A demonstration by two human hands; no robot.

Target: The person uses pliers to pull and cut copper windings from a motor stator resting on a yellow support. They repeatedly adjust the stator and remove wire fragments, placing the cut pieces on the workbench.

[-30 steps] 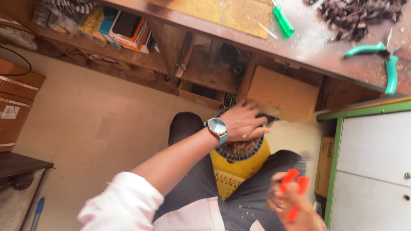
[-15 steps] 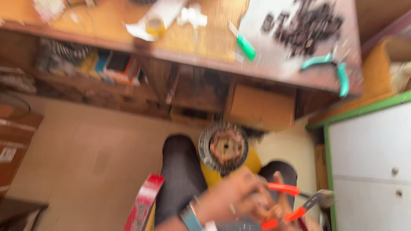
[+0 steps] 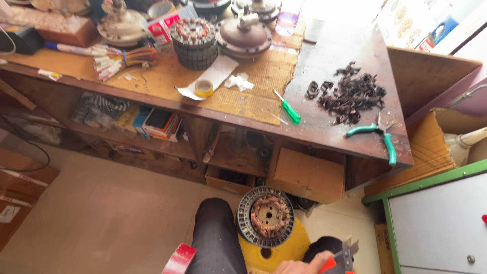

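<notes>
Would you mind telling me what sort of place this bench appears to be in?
Probably a small motor or fan repair workshop: a wound stator sits between the person's knees, more motor parts crowd the wooden workbench, beside pliers.

Hands and tool mostly lost below the bottom edge.

Only the top of one hand (image 3: 299, 266) shows, gripping red-handled grey pliers (image 3: 341, 259) cut off by the frame; which hand it is cannot be told. A red-and-white strip (image 3: 178, 259) at the knee is cropped, its kind unclear.
</notes>
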